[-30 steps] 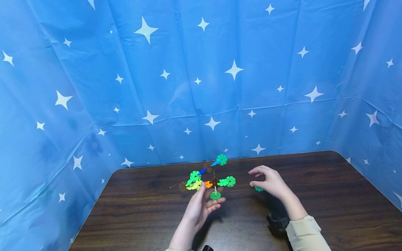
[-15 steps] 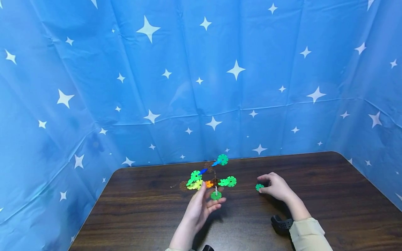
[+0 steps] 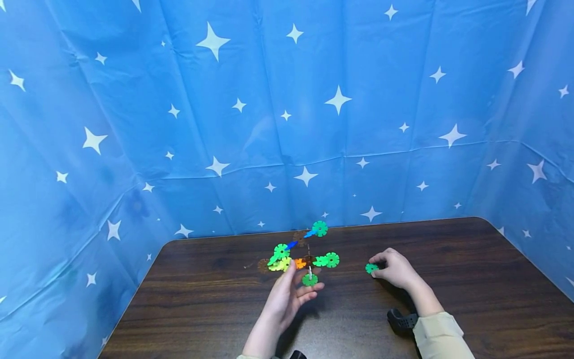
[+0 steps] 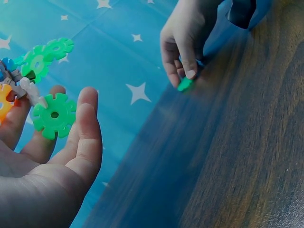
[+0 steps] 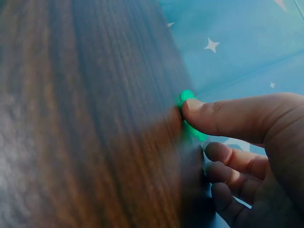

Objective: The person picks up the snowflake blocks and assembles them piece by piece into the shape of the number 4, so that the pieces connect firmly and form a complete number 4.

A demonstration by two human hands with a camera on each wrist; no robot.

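Observation:
My left hand (image 3: 282, 296) holds up a joined build of notched plastic discs (image 3: 285, 264), gripping it near the yellow and orange ones. Green, blue, brown and white discs branch off it. One green disc (image 4: 55, 116) hangs from a white disc (image 4: 33, 91) above the left palm, close to the fingers. Off to the right, my right hand (image 3: 394, 269) has a loose green notched disc (image 3: 371, 268) between thumb and fingers, low at the tabletop. In the right wrist view the thumb presses over that green disc (image 5: 188, 97) and covers part of it.
The dark wood table (image 3: 202, 309) lies under both hands. Its far edge meets a blue curtain (image 3: 251, 124) printed with white stars. A black strap with a device (image 3: 401, 321) sits on the right wrist.
My right hand has come down and slightly right onto the loose green disc and now pinches it. The left hand and its build have stayed almost still.

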